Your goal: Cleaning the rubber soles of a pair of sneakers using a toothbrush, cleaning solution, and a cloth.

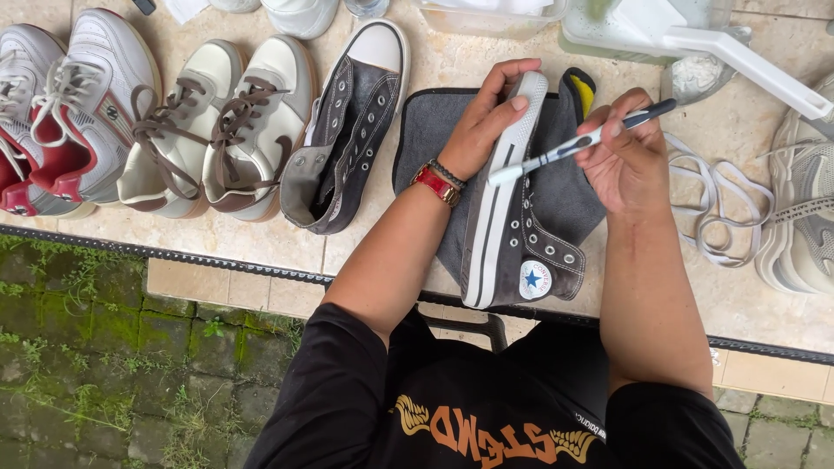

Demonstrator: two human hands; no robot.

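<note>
Grey canvas high-top sneaker (512,234) lies on its side on a dark grey cloth (565,187) spread over the tiled worktop (486,61). Left hand (486,122) grips its white toe end, fingers curled over the rubber sole. Right hand (625,161) clenches a toothbrush (578,143), whose bristled tip touches the sole edge. Its unlaced matching sneaker (347,130) sits just left of the cloth, beside 2 cream sneakers (217,130). Loose white laces (712,204) lie to the right.

black short-sleeved shirt (486,408) with orange print, red watch (434,184) and beaded bracelet (448,174) on left wrist
</note>
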